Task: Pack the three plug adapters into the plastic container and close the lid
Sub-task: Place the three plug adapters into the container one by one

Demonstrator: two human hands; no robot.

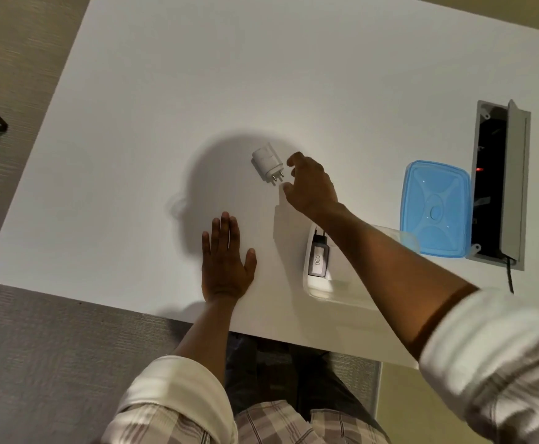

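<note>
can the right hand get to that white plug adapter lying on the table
Probably yes. The right hand is open just beside the white plug adapter, at its pin end, not touching it. Nothing lies between them; the left hand rests flat nearer the table edge.

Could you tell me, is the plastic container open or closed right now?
Open: the blue lid lies flat on the table beside the clear container, which shows an adapter inside.

On the white table [261,75], the right hand [311,187] reaches with fingers spread just beside a white adapter [265,161], the left hand [226,261] lies flat near it, and the open container [318,290] sits right, beside the blue lid [434,208].
</note>
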